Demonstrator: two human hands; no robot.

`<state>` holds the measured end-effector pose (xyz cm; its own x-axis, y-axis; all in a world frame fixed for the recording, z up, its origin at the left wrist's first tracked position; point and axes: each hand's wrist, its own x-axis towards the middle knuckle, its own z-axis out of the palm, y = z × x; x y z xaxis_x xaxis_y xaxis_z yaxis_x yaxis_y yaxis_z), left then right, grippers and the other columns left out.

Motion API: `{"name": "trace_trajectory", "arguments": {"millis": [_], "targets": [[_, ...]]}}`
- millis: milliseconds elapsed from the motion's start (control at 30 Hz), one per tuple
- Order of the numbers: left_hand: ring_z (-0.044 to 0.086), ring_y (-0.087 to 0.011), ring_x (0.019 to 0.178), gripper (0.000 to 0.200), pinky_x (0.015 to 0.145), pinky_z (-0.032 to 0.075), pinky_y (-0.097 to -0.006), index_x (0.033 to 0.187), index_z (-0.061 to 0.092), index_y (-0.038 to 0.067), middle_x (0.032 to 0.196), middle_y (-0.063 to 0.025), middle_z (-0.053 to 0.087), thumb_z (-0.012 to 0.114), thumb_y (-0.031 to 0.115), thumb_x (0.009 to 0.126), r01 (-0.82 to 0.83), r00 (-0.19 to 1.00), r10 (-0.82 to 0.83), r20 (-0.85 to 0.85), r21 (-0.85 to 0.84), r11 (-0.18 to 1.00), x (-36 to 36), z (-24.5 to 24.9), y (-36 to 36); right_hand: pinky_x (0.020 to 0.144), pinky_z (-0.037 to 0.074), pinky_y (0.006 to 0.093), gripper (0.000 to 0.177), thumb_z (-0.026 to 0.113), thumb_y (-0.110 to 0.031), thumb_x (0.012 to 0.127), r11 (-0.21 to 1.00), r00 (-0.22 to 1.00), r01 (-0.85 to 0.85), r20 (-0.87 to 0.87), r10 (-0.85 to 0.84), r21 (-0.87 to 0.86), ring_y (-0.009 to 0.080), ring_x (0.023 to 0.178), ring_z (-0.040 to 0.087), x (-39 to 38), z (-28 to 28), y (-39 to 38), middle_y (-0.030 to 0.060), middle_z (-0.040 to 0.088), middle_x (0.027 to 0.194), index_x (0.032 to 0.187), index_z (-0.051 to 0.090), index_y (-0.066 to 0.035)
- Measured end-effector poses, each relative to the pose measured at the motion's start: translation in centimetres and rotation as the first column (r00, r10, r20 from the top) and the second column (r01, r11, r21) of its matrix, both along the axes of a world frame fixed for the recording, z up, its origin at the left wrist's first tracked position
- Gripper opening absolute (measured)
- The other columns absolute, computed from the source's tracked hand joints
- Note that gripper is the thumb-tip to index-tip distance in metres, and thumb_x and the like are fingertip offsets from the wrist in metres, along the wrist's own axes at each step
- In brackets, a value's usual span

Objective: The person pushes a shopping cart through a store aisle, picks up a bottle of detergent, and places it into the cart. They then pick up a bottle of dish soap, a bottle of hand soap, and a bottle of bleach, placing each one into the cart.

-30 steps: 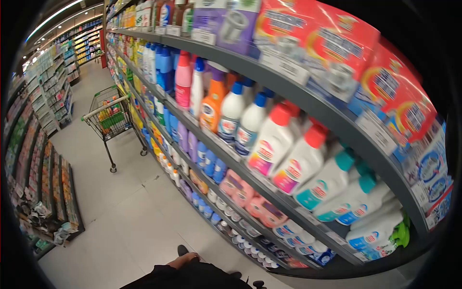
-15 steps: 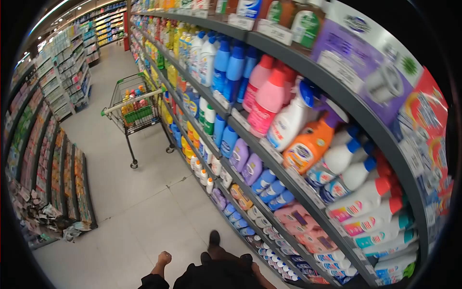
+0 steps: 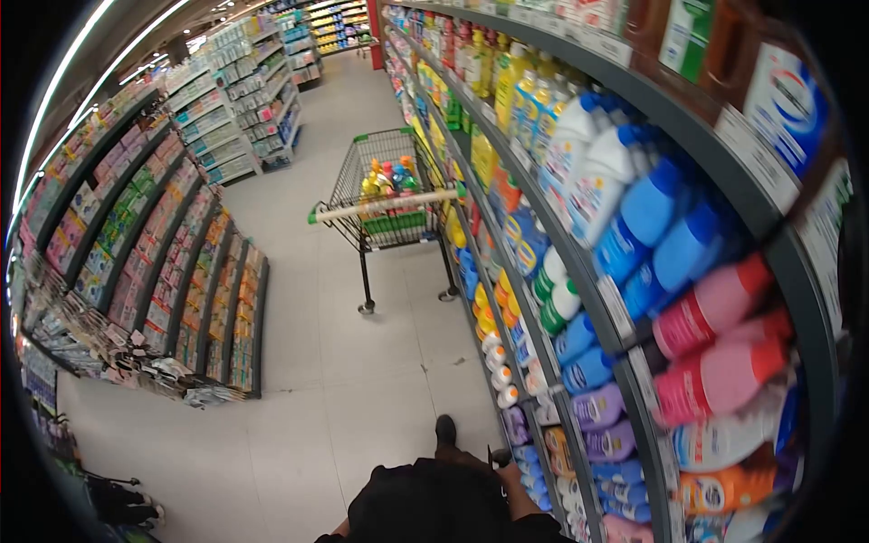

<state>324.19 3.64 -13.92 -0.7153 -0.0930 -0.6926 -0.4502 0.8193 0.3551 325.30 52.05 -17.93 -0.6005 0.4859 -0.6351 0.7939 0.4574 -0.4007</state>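
At the bottom of the view, my right hand (image 3: 507, 471) is beside my dark clothing, its fingers closed around a small dark thing that I cannot make out. It is nearest to the lower shelves of bottles. Of my left arm only a sliver of skin (image 3: 342, 528) shows at the left edge of my clothing, with the fingers hidden. Ahead stands a shopping cart (image 3: 385, 213) with a pale handle bar, and several colourful bottles (image 3: 389, 179) lie in it. Neither hand touches the cart.
Shelves of bottles (image 3: 715, 389) run along the right, close to me. A curved shelf unit (image 3: 136, 262) stands at the left, with more racks (image 3: 240, 100) behind. At the lower left, another person's dark-clothed legs (image 3: 118, 502) show. Tiled floor (image 3: 335, 362) lies between the shelves.
The view has turned, so the cart and shelves sit further right, and the cart looks slightly larger. My left fist has dropped out of sight. The other person's legs have come into view.
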Motion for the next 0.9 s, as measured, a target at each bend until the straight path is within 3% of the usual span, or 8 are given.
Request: {"name": "trace_trajectory", "arguments": {"millis": [67, 200, 333, 600, 733, 800, 867, 900], "targets": [[0.065, -0.0398, 0.102, 0.050, 0.085, 0.051, -0.0448, 0.104, 0.069, 0.003, 0.099, -0.0219, 0.070, 0.060, 0.048, 0.084, -0.008, 1.000, 0.008, -0.005, -0.021, 1.000, -4.3, 0.0, -0.1, 0.076, 0.054, 0.0454, 0.028, 0.065, -0.022, 0.064, 0.995, 0.974, -0.089, -0.207, 0.094, 0.035, 0.0352, 0.082, 0.070, -7.5, -3.8, 1.7, 0.0230, 0.069, 0.077, 0.080, 0.069, 0.001], [0.064, -0.0414, 0.103, 0.054, 0.086, 0.051, -0.0455, 0.106, 0.069, 0.004, 0.103, -0.0228, 0.069, 0.059, 0.052, 0.084, -0.038, 0.999, 0.039, 0.034, -0.015, 0.999, -6.3, -0.7, 2.0, 0.056, 0.052, 0.0408, 0.020, 0.066, -0.018, 0.068, 0.985, 0.898, -0.091, -0.416, 0.146, 0.148, 0.0305, 0.060, 0.068, -21.7, 2.8, 2.0, 0.0180, 0.068, 0.068, 0.075, 0.066, 0.001], [0.062, -0.0421, 0.105, 0.057, 0.087, 0.050, -0.0463, 0.108, 0.068, 0.004, 0.107, -0.0231, 0.068, 0.057, 0.055, 0.084, -0.087, 0.995, 0.086, 0.055, 0.026, 0.996, -9.5, -0.9, 1.7, 0.046, 0.045, 0.0307, 0.009, 0.068, -0.007, 0.071, 0.894, 0.937, -0.013, -0.317, -0.146, -0.448, 0.0155, 0.049, 0.058, -32.2, 7.2, 0.6, 0.0078, 0.061, 0.063, 0.073, 0.061, -0.003], [0.063, -0.0419, 0.104, 0.052, 0.086, 0.049, -0.0470, 0.108, 0.066, 0.002, 0.105, -0.0232, 0.068, 0.058, 0.049, 0.086, -0.175, 0.985, 0.172, 0.031, 0.191, 0.966, -19.0, -3.9, -1.4, 0.056, 0.049, 0.0292, 0.013, 0.071, -0.007, 0.085, 0.498, 0.849, -0.100, -0.335, -0.410, -0.862, 0.0161, 0.062, 0.061, -47.5, 18.6, -8.6, 0.0062, 0.063, 0.077, 0.089, 0.059, -0.003], [0.063, -0.0419, 0.104, 0.051, 0.085, 0.050, -0.0456, 0.108, 0.066, 0.000, 0.105, -0.0242, 0.068, 0.057, 0.046, 0.088, -0.081, 0.997, 0.083, -0.003, 0.209, 0.975, -28.4, -4.1, -6.9, 0.059, 0.051, 0.0296, 0.011, 0.071, -0.009, 0.085, 0.677, 0.725, -0.102, -0.521, -0.451, -0.729, 0.0146, 0.064, 0.061, -58.2, 24.0, -12.5, 0.0056, 0.063, 0.077, 0.088, 0.061, -0.005], [0.063, -0.0418, 0.104, 0.050, 0.084, 0.050, -0.0449, 0.107, 0.066, -0.001, 0.104, -0.0247, 0.068, 0.056, 0.045, 0.089, -0.043, 0.999, 0.048, -0.020, 0.216, 0.976, -32.9, -3.1, -9.9, 0.066, 0.051, 0.0319, 0.021, 0.075, -0.015, 0.082, 0.832, 0.586, 0.047, -0.659, -0.471, -0.553, 0.0164, 0.070, 0.060, -64.2, 25.7, -13.7, 0.0056, 0.063, 0.080, 0.091, 0.061, -0.002], [0.063, -0.0418, 0.104, 0.049, 0.084, 0.050, -0.0442, 0.107, 0.066, -0.002, 0.104, -0.0252, 0.068, 0.056, 0.043, 0.090, -0.038, 0.998, 0.047, -0.032, 0.237, 0.971, -36.0, -2.4, -11.2, 0.070, 0.051, 0.0394, 0.026, 0.075, -0.014, 0.079, 0.988, 0.447, 0.126, -0.884, -0.134, -0.086, 0.0281, 0.070, 0.062, -70.7, 23.8, -13.2, 0.0104, 0.065, 0.082, 0.095, 0.061, 0.002], [0.065, -0.0397, 0.100, 0.038, 0.086, 0.052, -0.0444, 0.104, 0.068, 0.007, 0.098, -0.0197, 0.070, 0.066, 0.038, 0.082, -0.163, 0.983, 0.173, -0.067, 0.137, 0.977, -37.9, -3.8, -12.9, 0.079, 0.049, 0.0457, 0.027, 0.073, -0.011, 0.079, 0.980, 0.547, 0.155, -0.837, 0.020, 0.124, 0.0386, 0.085, 0.062, -72.8, 24.5, -13.3, 0.0169, 0.065, 0.090, 0.097, 0.061, 0.004]]}}
